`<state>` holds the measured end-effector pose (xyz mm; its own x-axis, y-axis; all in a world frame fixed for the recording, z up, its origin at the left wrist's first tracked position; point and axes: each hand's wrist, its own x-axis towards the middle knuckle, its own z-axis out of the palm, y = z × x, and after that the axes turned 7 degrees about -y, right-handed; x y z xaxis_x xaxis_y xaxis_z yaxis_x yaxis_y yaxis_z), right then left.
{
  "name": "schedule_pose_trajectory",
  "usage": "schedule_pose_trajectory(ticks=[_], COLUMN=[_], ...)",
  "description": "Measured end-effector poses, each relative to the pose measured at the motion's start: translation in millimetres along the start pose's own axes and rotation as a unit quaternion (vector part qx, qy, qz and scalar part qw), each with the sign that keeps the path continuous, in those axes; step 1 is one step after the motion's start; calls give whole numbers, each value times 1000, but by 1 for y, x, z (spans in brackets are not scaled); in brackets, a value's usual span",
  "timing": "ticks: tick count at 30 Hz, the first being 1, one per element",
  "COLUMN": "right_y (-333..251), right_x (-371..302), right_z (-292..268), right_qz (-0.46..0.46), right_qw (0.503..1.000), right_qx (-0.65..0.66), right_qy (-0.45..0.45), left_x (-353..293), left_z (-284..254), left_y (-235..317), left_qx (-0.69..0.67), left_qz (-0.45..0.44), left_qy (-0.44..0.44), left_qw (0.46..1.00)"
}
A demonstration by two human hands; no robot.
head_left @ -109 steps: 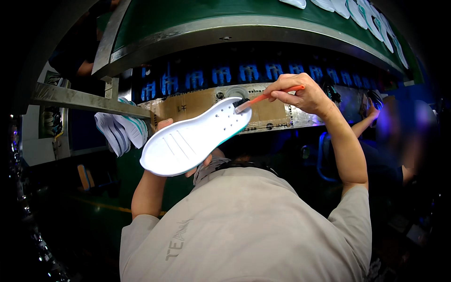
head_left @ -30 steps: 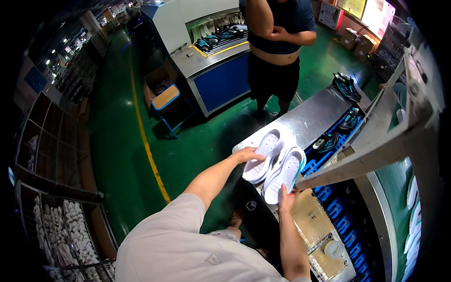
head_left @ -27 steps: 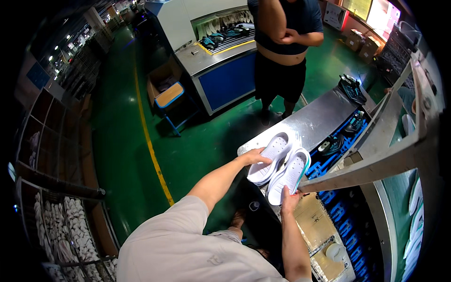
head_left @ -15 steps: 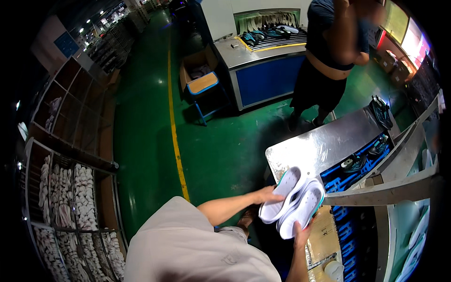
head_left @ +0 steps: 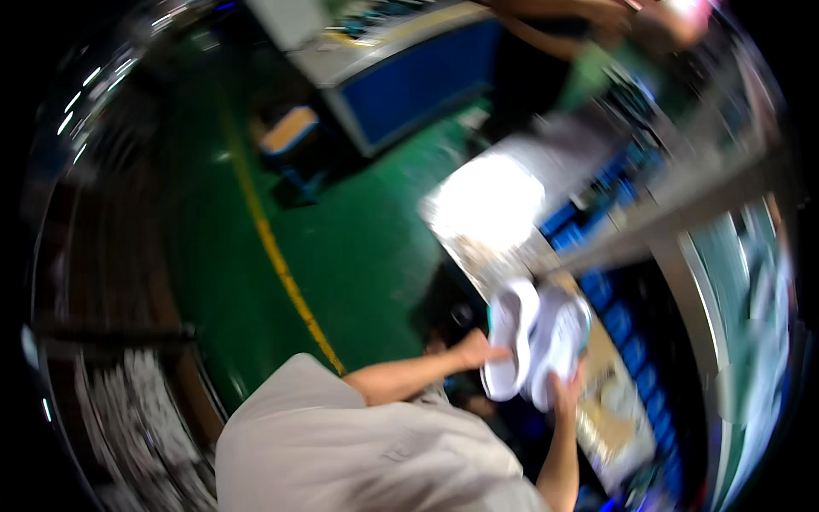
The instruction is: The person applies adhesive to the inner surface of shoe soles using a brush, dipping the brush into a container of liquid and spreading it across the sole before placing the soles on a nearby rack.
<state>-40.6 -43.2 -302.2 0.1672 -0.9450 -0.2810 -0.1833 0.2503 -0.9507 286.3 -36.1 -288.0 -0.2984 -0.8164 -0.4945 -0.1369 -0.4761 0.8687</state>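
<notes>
I hold a pair of white shoe soles with teal edges, their hollow sides facing up. My left hand (head_left: 478,351) is closed on the near end of the left sole (head_left: 511,311), thumb on top. My right hand (head_left: 564,391) grips the right sole (head_left: 563,328) by its lower right side. The two soles lie side by side, in front of the corner of a shiny metal table (head_left: 486,200). Motion blurs the picture, so fine detail on the soles is lost.
Beyond the metal table a person (head_left: 525,81) in dark clothes stands. Blue conveyor parts (head_left: 636,350) run along the right, beside a metal frame bar (head_left: 657,222). A stool (head_left: 290,130) stands near a blue-panelled machine (head_left: 418,72). Racks with white pieces (head_left: 145,418) are at left.
The view has swung, and the table and machine appear farther left and higher. Both hands still hold the soles, which now point more straight ahead and sit closer to the picture's middle height.
</notes>
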Motion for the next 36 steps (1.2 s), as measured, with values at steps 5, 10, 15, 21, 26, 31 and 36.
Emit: schedule_pose_trajectory(ticks=[5,10,15,21,26,31,36], right_y=[-32,-21,-27,-25,-56,-46,-51], right_x=[9,14,7,4,34,51,39], right_z=[21,20,0,-7,-4,-9,-20], right_qz=[-47,64,41,1,50,44,-6], right_qw=[977,989,989,978,966,969,973], right_qx=[-209,-102,-106,-108,-170,-173,-138], right_qy=[3,80,93,180,187,174,185], left_x=[21,43,50,100,135,134,110], left_z=[-13,-9,6,22,-5,-25,-16], left_y=[18,35,29,91,92,91,128], left_qx=[-117,-51,-37,163,148,247,266], left_qz=[46,48,75,189,166,152,86], left_qy=[67,8,-41,-12,-5,81,138], left_qw=[990,998,996,968,975,953,950])
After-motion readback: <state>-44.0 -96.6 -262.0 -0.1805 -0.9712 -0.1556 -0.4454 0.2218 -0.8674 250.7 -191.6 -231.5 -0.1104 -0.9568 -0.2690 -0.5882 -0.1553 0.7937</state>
